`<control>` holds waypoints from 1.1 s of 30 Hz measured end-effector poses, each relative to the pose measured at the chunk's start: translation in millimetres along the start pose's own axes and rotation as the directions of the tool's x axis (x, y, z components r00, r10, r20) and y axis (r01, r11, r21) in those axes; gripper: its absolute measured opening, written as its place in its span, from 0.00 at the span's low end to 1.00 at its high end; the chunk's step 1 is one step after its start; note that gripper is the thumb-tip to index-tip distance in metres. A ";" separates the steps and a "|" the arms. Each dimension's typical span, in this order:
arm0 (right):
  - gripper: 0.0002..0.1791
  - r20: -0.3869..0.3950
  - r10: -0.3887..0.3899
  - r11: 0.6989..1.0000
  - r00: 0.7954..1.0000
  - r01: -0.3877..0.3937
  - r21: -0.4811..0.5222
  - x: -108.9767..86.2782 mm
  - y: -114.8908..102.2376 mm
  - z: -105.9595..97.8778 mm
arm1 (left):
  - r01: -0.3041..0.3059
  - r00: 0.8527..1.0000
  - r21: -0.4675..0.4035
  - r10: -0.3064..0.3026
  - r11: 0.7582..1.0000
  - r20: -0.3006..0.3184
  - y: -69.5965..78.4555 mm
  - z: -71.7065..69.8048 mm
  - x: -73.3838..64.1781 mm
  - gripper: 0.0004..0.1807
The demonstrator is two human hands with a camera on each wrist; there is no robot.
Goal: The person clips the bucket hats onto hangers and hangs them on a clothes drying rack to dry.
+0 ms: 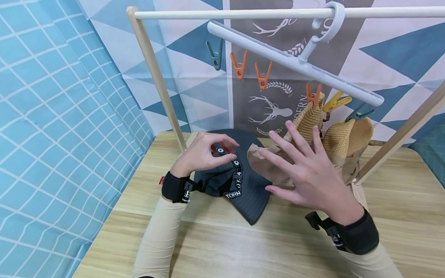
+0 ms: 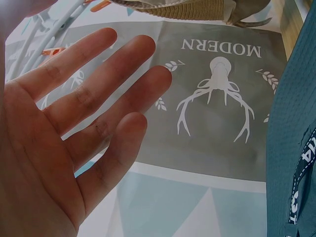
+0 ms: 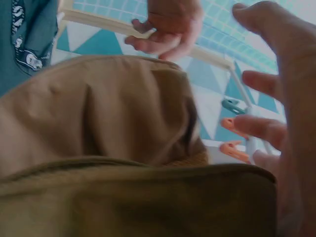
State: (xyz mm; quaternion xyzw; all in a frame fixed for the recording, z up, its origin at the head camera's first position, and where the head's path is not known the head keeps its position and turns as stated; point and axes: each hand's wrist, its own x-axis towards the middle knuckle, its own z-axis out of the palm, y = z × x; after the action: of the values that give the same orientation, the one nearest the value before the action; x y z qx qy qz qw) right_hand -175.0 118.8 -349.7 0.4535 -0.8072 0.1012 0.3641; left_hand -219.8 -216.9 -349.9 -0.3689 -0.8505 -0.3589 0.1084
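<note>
My left hand (image 1: 205, 152) hovers over a dark navy brimmed hat (image 1: 255, 197) with a lettered strap, lying on the table. Its fingers are loosely bent, and the left wrist view shows nothing in its palm. My right hand (image 1: 313, 175) is raised with fingers spread, in front of a tan hat (image 1: 271, 167) with woven straw parts (image 1: 338, 137). An orange clothespin (image 1: 313, 94), a yellow clothespin (image 1: 336, 102) and a green clothespin (image 1: 359, 114) are at the top edges of the tan hat. Part of that hat is hidden behind the right hand.
A white hanger (image 1: 295, 64) hangs from the rack's rail (image 1: 230, 15), tilted down to the right. Other clothespins (image 1: 239, 66) dangle from its left half. Wooden posts (image 1: 156, 77) stand at both sides. Patterned cloth (image 1: 201, 101) covers the wall behind the wooden table (image 1: 222, 253).
</note>
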 end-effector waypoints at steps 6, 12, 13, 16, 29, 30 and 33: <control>0.43 0.090 0.044 0.999 0.995 -0.043 -0.016 -2.4 2.8 9.0 | 0.000 1.000 0.009 0.000 1.000 -0.004 0.1 1.7 -0.2 0.12; 0.36 0.090 0.041 0.998 0.995 -0.037 -0.047 -3.3 6.2 10.3 | -0.001 1.000 0.024 0.001 1.000 -0.003 0.3 2.0 0.1 0.13; 0.37 0.092 0.043 0.998 0.995 -0.039 -0.045 -3.2 6.2 9.9 | 0.000 1.000 0.024 0.000 1.000 -0.003 0.4 2.0 0.1 0.13; 0.47 0.095 0.052 0.998 0.994 -0.048 -0.037 -2.6 6.3 8.7 | 0.000 1.000 0.021 0.000 1.000 -0.004 0.9 2.1 0.0 0.13; 0.25 0.041 0.045 0.998 0.998 -0.047 0.041 -6.6 24.3 -11.9 | 0.010 1.000 0.004 -0.010 1.000 -0.005 0.5 -0.6 -2.2 0.13; 0.26 0.041 0.047 0.998 0.998 -0.049 0.045 -7.6 25.8 -14.8 | 0.010 1.000 0.004 -0.010 1.000 -0.005 0.4 -0.8 -2.3 0.13; 0.28 0.039 0.055 0.996 0.998 -0.057 0.061 -10.1 29.1 -21.9 | 0.012 1.000 0.008 -0.012 1.000 -0.010 -0.3 -0.7 -2.2 0.13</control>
State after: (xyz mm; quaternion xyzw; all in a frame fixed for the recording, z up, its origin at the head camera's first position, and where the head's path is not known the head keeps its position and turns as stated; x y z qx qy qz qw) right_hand -184.3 152.8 -336.0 0.4436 -0.8226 0.1281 0.3319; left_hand -218.5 -218.8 -350.6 -0.3617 -0.8535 -0.3579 0.1121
